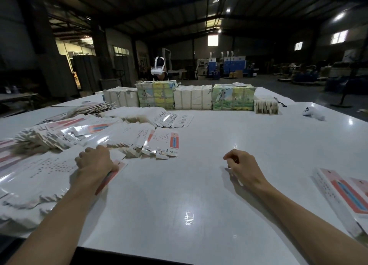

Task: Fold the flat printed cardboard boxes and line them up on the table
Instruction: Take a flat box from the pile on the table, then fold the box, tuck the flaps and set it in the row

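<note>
Flat box (pixel 122 164) gripped by left hand (pixel 95 161) could drag the glossy pile (pixel 39 177) askew; right hand (pixel 239 163) loosely curled, empty.

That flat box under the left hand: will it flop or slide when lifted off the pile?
Probably light and bendy: the flat box under the left hand looks like one thin sheet. Its glossy print and the shiny table suggest it slides easily. The fanned pile beside it may shift too.
</note>
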A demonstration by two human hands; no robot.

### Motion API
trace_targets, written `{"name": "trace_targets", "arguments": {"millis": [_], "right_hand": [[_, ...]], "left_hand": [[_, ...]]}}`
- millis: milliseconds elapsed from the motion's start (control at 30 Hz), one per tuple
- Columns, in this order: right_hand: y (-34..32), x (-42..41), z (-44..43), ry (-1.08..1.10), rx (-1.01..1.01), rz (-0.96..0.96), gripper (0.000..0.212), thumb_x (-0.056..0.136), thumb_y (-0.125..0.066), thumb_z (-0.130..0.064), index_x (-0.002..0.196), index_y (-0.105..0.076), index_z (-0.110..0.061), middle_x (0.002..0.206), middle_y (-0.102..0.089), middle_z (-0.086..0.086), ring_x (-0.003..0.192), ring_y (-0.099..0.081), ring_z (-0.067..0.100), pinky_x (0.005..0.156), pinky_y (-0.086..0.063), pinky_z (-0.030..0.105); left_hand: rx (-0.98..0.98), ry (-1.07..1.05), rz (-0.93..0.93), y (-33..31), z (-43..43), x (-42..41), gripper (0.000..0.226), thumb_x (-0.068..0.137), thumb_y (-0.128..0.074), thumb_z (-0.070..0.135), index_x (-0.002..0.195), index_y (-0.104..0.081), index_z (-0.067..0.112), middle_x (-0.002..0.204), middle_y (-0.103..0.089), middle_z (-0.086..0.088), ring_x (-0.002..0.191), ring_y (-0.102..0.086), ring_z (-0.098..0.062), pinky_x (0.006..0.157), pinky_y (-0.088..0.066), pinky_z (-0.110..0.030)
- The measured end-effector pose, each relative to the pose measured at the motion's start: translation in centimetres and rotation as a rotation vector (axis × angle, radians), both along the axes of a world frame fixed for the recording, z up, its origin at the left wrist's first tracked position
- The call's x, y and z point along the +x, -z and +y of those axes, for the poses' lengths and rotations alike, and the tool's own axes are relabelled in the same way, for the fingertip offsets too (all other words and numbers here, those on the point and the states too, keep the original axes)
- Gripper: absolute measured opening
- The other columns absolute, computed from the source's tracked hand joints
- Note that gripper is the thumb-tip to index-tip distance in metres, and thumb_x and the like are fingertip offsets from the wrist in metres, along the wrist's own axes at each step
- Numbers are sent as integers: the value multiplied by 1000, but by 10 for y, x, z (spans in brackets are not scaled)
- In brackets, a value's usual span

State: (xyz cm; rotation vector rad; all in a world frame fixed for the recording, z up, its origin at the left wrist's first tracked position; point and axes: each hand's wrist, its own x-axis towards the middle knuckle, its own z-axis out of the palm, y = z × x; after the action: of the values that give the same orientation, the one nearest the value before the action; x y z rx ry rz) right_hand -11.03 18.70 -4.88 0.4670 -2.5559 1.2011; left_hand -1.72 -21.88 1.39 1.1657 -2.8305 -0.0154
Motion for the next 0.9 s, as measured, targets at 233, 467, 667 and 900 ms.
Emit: {"name": "trace_targets", "arguments": {"millis": [233,467,667,900], "right_hand": [[1,0,0,-14,-54,0,20,101,-56,-6,99,-74,-15,84,-72,4,75,-70,4,66,-50,11],[2,0,0,-33,-100,-24,20,101,-55,-5,100,-73,-13,85,-71,10,72,-69,3,63,-49,7],[-1,2,-2,-53,-116,-31,20,101,-54,-3,100,-74,-7,88,-71,14,72,-69,10,62,-47,5],[-1,3,-4,-74,-121,-10,21,102,-54,-5,102,-74,-9,88,-70,10,83,-67,24,62,-49,10]], "left_hand": [[79,41,64,-12,-11,9,71,74,-88,60,113,-55,11,111,-64,-9,110,-63,-32,97,-46,-41],[154,111,167,-15,-20,14,64,71,-92,56,109,-63,14,107,-72,-8,99,-69,-26,86,-56,-39],[204,259,265,-31,-21,0,35,80,-83,55,79,-80,20,68,-74,1,62,-73,-20,68,-62,-36],[858,489,371,-36,53,-36,38,101,-65,44,99,-72,7,72,-78,-2,59,-76,-18,54,-58,-29]]}}
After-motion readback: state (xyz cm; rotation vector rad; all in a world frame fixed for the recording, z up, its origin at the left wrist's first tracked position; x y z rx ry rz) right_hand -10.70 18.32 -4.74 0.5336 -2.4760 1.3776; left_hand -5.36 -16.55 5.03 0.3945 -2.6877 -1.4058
